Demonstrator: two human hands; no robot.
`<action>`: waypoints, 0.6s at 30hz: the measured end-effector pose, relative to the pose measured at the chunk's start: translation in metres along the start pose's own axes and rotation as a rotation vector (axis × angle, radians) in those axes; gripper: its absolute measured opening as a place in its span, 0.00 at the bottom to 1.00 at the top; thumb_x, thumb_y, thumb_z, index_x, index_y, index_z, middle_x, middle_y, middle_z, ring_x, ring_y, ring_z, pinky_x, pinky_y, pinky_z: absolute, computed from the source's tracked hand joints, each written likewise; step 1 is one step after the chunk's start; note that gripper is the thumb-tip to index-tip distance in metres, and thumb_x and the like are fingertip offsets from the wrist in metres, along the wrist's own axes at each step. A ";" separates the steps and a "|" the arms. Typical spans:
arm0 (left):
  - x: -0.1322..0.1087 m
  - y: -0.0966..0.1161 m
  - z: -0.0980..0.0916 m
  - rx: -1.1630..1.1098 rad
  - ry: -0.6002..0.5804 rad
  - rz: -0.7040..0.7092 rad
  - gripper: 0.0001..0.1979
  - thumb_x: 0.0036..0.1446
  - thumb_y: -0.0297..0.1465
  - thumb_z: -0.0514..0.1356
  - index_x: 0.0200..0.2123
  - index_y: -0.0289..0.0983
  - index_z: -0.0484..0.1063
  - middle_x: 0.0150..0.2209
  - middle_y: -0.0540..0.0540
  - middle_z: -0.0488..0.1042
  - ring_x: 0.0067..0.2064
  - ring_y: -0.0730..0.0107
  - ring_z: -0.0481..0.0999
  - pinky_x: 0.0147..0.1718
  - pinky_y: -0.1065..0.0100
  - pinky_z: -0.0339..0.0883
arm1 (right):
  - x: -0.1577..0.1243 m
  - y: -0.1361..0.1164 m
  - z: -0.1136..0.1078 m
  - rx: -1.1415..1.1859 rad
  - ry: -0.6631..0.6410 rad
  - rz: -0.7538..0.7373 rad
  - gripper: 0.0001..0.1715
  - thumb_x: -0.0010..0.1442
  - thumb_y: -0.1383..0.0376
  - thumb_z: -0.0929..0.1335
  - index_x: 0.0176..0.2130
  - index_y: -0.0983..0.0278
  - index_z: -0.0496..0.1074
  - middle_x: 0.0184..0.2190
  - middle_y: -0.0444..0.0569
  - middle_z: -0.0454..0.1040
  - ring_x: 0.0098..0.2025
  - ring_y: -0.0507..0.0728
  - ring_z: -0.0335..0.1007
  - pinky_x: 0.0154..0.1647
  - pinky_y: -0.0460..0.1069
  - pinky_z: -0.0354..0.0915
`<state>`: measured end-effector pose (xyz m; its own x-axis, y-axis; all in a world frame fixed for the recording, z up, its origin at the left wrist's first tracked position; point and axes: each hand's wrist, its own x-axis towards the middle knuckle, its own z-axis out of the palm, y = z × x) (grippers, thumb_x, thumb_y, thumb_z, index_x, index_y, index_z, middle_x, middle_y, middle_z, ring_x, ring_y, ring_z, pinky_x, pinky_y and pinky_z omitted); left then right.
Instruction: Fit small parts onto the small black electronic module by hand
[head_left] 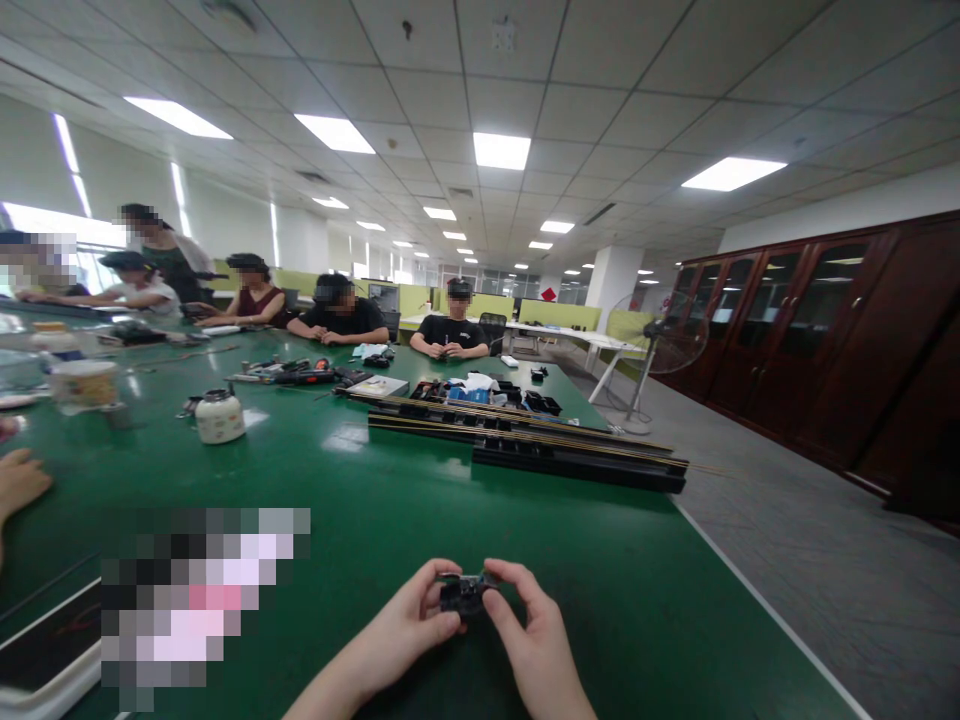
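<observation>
Between my two hands, above the near part of the green table [360, 520], is a small black part [466, 597] with a thin edge along its top; its exact kind is too small to make out. My left hand [420, 612] pinches its left side with thumb and fingers. On the right side, my right hand [523, 605] grips it, thumb at the front and index finger on the top edge. The fingers partly cover the part's ends.
Long black rails [577, 470] with thin brass-coloured rods lie across the table ahead. A white jar [220, 416] stands left of them. At the left edge is another person's hand [22, 483], near a white tray [52, 690]. Several people sit farther back; a fan [651, 340] stands right.
</observation>
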<state>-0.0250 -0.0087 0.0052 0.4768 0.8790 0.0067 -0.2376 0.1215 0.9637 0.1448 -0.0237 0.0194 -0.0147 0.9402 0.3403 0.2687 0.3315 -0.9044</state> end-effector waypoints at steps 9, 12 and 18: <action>0.000 0.002 0.001 -0.005 0.009 0.015 0.19 0.44 0.32 0.64 0.39 0.39 0.62 0.33 0.49 0.71 0.34 0.71 0.70 0.38 0.66 0.58 | 0.001 0.000 0.001 -0.208 -0.153 -0.126 0.09 0.52 0.66 0.67 0.35 0.56 0.74 0.36 0.48 0.73 0.43 0.59 0.66 0.47 0.55 0.62; 0.001 -0.001 0.000 -0.016 0.008 0.019 0.19 0.44 0.32 0.64 0.39 0.38 0.62 0.33 0.49 0.72 0.34 0.71 0.70 0.39 0.65 0.58 | 0.000 -0.003 0.001 -0.243 -0.181 -0.125 0.11 0.52 0.67 0.66 0.36 0.55 0.74 0.37 0.47 0.72 0.43 0.59 0.66 0.46 0.55 0.62; 0.001 -0.002 -0.002 -0.067 0.007 0.042 0.19 0.44 0.34 0.64 0.40 0.39 0.62 0.35 0.48 0.72 0.37 0.68 0.71 0.42 0.63 0.59 | -0.002 0.000 0.001 -0.175 -0.141 -0.080 0.16 0.49 0.68 0.67 0.40 0.56 0.73 0.43 0.49 0.69 0.48 0.59 0.64 0.51 0.54 0.60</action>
<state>-0.0254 -0.0071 0.0027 0.4596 0.8870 0.0444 -0.3134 0.1152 0.9426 0.1440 -0.0251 0.0185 -0.1737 0.9170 0.3590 0.4241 0.3987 -0.8132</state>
